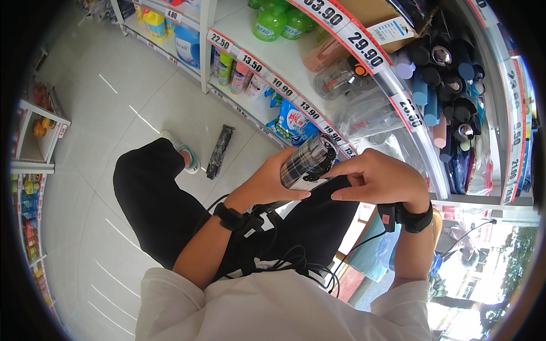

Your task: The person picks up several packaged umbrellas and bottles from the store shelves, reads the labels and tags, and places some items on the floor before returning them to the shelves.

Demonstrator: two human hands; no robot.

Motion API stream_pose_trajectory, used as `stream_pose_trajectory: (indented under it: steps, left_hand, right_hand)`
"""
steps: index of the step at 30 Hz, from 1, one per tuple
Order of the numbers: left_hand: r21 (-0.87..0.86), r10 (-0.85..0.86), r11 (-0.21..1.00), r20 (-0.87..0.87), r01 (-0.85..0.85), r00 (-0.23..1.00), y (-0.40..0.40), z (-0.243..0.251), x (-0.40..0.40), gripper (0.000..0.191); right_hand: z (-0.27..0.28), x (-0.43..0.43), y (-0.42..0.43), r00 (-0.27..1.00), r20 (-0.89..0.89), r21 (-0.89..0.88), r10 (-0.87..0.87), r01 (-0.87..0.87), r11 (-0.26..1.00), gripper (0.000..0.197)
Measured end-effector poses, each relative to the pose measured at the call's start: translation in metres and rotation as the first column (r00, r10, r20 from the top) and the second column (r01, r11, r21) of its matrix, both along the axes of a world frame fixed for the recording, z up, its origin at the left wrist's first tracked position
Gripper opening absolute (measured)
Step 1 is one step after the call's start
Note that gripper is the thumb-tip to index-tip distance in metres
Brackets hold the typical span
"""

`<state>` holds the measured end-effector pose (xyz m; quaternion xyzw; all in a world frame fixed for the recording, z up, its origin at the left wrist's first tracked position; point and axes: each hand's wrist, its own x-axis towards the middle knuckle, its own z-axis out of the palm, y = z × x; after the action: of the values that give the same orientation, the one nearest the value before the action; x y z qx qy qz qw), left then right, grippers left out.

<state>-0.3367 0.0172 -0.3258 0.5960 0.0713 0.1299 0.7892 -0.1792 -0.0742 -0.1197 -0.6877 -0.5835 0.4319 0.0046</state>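
My left hand [273, 179] is wrapped around a compact folded umbrella [300, 160] in a plaid cover, tilted above my lap. Black ruffled trim runs along its side, and a pale tag bearing writing shows beneath. From the right, my right hand [375, 179] reaches over with its index fingertip at the trim. Its thumb stays apart from that finger, and the other fingers are curled and partly hidden. A second long, dark bundle in shiny wrapping [220, 151], perhaps another folded umbrella, lies on the floor near my shoe [183, 153].
Curved shelving with price strips [298, 100] borders the front and right. It holds green bottles [271, 25], clear jugs [341, 79], blue detergent bags [294, 123] and many dark, blue and pink handles [452, 85]. Cables [307, 264] hang at my waist. Another stocked shelf [32, 166] stands left.
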Motion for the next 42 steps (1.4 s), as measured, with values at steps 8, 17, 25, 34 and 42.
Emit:
stream_pose_trajectory:
  steps: [8,17,25,34,42]
  left_hand:
    - [0.052,0.026,0.998,-0.06,-0.023,0.998,-0.003,0.0,0.001,0.074]
    - [0.067,0.031,0.997,-0.054,-0.028,0.998,-0.001,0.001,0.001,0.075]
    - [0.089,-0.007,0.996,-0.07,0.013,0.998,-0.003,0.002,0.001,0.078]
    - [0.174,0.074,0.983,-0.064,-0.062,0.995,-0.008,-0.003,0.002,0.064]
    - [0.359,0.17,0.924,-0.072,-0.133,0.983,-0.011,0.002,0.003,0.061]
  right_hand:
    - [-0.001,-0.005,-0.004,0.996,0.086,0.041,0.038,-0.041,0.998,0.036]
    - [-0.002,0.002,-0.001,0.999,0.029,-0.025,0.034,-0.033,0.999,0.037]
    - [-0.014,0.014,-0.001,0.996,-0.093,-0.297,0.008,-0.036,0.954,0.052]
    - [-0.021,0.008,0.005,0.975,-0.218,-0.444,-0.04,-0.063,0.894,0.061]
    - [-0.047,0.014,-0.011,0.997,-0.074,-0.552,0.023,-0.061,0.832,0.053]
